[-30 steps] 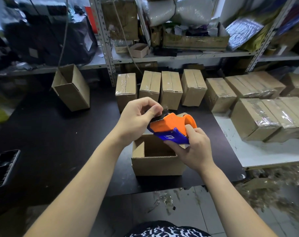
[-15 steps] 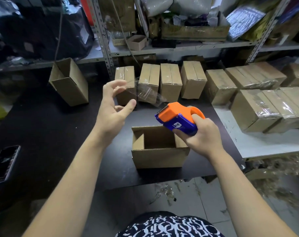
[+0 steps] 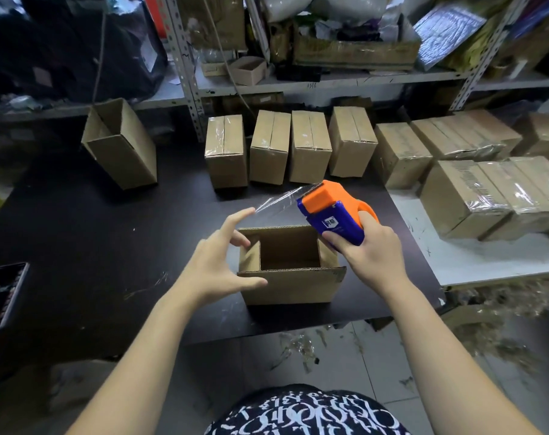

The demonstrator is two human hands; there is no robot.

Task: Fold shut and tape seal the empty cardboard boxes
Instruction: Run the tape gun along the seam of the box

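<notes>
Fingers, left hand [image 3: 216, 271]: spread wide and holding nothing firmly; the index fingertip [image 3: 249, 211] touches the loose end of the clear tape [image 3: 276, 200], the thumb reaches over the near left corner of the open box [image 3: 290, 285].
Fingers, right hand [image 3: 372, 255]: wrapped tight round the tape dispenser [image 3: 334, 211], gripping its blue body from below and behind.
Tape dispenser: orange on top, blue below, held tilted above the far right corner of the open box, its cutting end pointing away and to the left.
Tape: a short clear strip runs from the dispenser's front edge leftward to the left index fingertip, in the air over the far side of the box.
Open box: stands on the dark desk [image 3: 110, 246] near its front edge, between the two hands; the top is unsealed, the side flaps [image 3: 251, 255] lean inward, and the inside shows empty.
Sealed boxes [image 3: 285, 149]: four stand in a row at the back of the desk, taped along their tops; more taped boxes [image 3: 474, 189] lie on the white surface [image 3: 486, 265] to the right.
Other open box [image 3: 121, 146]: at the far left of the desk, tipped so its opening faces up and back.
Phone [image 3: 3, 293]: lies at the left edge of the desk.
Shelf [image 3: 329, 81]: behind the desk, loaded with bags and cartons.
Floor [image 3: 329, 356]: scraps of tape and paper lie below the desk edge.
</notes>
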